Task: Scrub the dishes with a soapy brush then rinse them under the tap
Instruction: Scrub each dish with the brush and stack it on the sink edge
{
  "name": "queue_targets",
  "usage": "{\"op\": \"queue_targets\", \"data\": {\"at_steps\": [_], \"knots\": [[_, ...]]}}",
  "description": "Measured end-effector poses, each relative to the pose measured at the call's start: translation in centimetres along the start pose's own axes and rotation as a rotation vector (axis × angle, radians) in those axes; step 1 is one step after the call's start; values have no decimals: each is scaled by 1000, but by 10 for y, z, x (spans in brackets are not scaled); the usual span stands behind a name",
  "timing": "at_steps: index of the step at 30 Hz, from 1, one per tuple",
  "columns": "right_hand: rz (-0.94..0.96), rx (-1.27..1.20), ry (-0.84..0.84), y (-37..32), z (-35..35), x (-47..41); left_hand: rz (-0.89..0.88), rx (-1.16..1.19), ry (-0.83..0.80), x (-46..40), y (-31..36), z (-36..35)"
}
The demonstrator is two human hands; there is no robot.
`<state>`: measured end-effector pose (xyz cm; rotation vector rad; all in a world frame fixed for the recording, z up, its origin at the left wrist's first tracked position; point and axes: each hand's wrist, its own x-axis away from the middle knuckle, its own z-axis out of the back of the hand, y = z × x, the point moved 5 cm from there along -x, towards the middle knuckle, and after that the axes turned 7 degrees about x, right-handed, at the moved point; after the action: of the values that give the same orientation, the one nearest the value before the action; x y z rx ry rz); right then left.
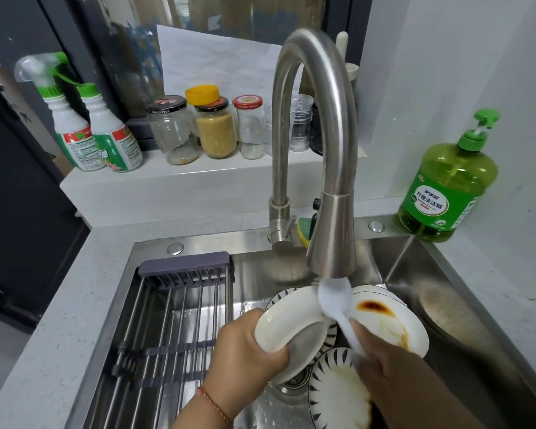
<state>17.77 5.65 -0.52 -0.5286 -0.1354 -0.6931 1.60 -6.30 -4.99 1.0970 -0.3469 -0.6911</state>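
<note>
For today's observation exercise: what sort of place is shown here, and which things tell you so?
Most likely a home kitchen, at the sink. A steel sink with a tall tap holds dirty plates; dish soap stands beside it, and food jars line the ledge.

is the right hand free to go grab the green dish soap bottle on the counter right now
Probably not yet. The right hand grips a white brush under the tap. The path to the dish soap bottle looks clear, but it would have to put the brush down first.

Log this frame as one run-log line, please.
phase: scrubbing | left hand: grips white dish | right hand: holds white brush under tap | stained plates wait in sink
</note>
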Motion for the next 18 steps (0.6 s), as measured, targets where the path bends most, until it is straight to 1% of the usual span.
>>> {"op": "queue_targets", "data": {"at_steps": [2,3,4,5,6,8,10,11,14,16,18], "knots": [[180,91,-109,-34,-16,10,14,13,9,0,-3,-1],[207,113,-130,-41,-24,13,31,38,10,0,-5,-2],[195,116,-104,-37,-27,11,45,69,17,0,-7,-2],[133,87,-95,-25,-26,6,55,102,34,1,-8,0],[66,12,-85,-7,-24,-3,63,138,63,2,-9,3],[-87,-274,-97,24,-16,-13,100,246,134,5,-13,10],[-201,-570,-72,38,-19,-15,159,413,212,9,-18,13],[-246,-668,-48,40,-23,-15,183,501,234,11,-19,12],[-354,-906,-34,36,-41,-14,242,735,247,17,-17,1],[-356,-980,-67,23,-47,-10,285,883,227,21,-15,-9],[-321,-1027,-46,15,-46,-8,318,982,186,25,-15,-16]]}}
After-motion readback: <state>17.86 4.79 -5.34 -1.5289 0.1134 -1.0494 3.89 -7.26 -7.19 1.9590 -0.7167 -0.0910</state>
